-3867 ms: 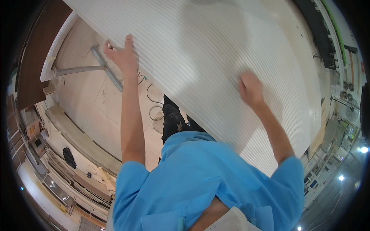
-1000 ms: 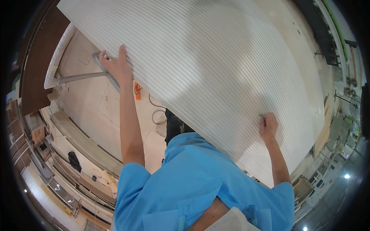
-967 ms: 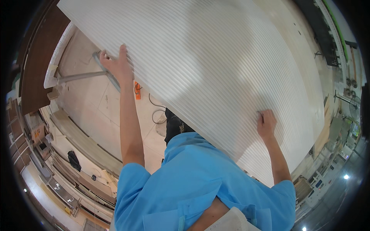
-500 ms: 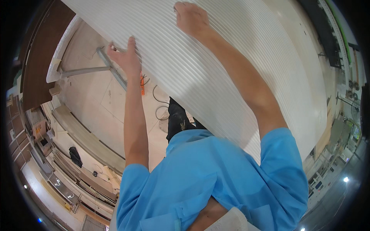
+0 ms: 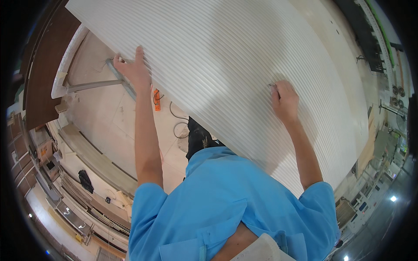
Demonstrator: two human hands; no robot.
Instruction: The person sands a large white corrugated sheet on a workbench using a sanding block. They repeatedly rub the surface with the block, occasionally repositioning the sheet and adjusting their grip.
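A large white ribbed panel [image 5: 187, 65] spreads out before me, its long ridges running slantwise. At its left edge is my left hand [image 5: 135, 74], thumb stretched over the ribs and apart from the index finger, which is at the rim. Whether other fingers reach beneath the panel is hidden. My right hand [image 5: 286, 100] is closed above the panel's middle right. A small thin greyish piece [image 5: 272, 85] sticks out at its fingertips, too small to name exactly.
Below the panel's left edge stands a metal support frame [image 5: 96, 85]. An orange power strip [image 5: 157, 100] and a dark cable [image 5: 176, 115] lie on the floor. A dark brown board [image 5: 50, 69] is at far left, and long stacked strips [image 5: 93, 152] lie lower left.
My right hand has moved from the panel's far upper part toward me and to the right. My left hand has slid slightly left and nearer.
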